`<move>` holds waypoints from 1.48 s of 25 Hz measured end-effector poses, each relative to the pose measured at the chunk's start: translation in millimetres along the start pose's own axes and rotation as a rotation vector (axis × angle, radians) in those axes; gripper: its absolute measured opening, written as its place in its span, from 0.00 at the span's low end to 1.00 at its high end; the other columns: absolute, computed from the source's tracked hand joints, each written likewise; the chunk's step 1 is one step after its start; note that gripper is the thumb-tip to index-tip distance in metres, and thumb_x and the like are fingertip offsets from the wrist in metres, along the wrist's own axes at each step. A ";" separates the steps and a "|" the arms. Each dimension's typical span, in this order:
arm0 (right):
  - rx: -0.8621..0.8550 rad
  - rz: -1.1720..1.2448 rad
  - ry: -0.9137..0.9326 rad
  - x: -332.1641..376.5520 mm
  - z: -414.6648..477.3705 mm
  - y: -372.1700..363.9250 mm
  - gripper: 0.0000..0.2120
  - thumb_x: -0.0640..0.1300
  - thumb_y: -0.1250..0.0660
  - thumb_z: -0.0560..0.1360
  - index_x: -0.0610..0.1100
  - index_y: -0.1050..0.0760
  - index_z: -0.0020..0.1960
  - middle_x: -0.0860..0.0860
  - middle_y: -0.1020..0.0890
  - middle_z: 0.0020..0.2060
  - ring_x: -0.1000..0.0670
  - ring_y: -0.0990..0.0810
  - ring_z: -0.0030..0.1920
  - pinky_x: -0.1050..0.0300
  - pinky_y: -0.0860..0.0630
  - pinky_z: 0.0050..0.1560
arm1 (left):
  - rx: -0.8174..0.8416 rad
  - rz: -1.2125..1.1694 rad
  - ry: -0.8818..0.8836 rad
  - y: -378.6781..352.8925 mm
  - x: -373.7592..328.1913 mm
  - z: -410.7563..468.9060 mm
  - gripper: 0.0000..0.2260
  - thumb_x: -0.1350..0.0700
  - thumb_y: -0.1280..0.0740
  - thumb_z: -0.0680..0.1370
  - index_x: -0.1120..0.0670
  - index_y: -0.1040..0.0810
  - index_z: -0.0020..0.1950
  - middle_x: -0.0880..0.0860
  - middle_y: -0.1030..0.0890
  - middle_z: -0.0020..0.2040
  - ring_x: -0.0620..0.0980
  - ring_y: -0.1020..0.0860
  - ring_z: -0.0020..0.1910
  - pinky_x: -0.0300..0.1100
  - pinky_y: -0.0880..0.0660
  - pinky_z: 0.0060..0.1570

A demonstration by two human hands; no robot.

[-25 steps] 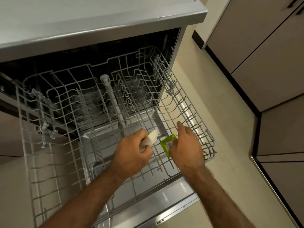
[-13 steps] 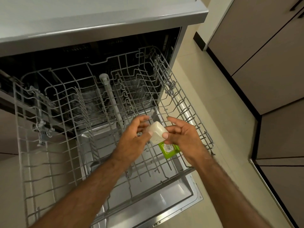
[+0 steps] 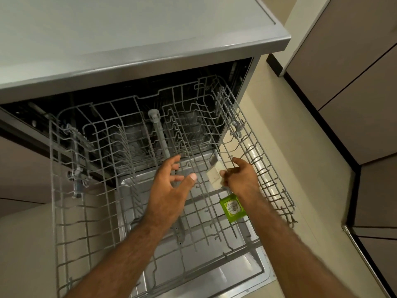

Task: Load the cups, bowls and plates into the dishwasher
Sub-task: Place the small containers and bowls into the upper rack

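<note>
The white block, shared between both hands half a second earlier, is now pinched in the grip of the right hand alone, the left hand being spread wide above the drawn-out rack of the dishwasher, with no crockery in view.

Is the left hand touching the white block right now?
Apart. The head view shows wires of the rack in the gap between the left hand and the white block, which the right hand alone pinches.
</note>
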State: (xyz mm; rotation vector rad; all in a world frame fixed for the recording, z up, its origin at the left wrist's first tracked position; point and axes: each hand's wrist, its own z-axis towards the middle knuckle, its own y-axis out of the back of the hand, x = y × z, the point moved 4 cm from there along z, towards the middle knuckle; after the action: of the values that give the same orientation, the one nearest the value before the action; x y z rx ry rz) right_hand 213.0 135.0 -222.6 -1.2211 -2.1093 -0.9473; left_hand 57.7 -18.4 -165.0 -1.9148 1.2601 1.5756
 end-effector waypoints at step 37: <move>0.056 -0.472 1.414 283.2 -297.4 -231.0 0.12 0.42 0.29 0.77 0.43 0.19 0.60 0.50 0.16 0.53 0.50 0.19 0.54 0.53 0.21 0.57 | -0.633 0.590 -0.405 381.4 -153.5 -45.7 0.27 0.44 0.32 0.80 0.45 0.35 0.77 0.44 0.31 0.67 0.41 0.33 0.64 0.41 0.29 0.61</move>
State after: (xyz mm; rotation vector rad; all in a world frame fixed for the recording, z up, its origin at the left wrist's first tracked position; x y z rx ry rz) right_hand -94.2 -30.1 94.3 0.1552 -1.1689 -1.3356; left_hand -218.7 -195.5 86.7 -1.4325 1.3051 2.7685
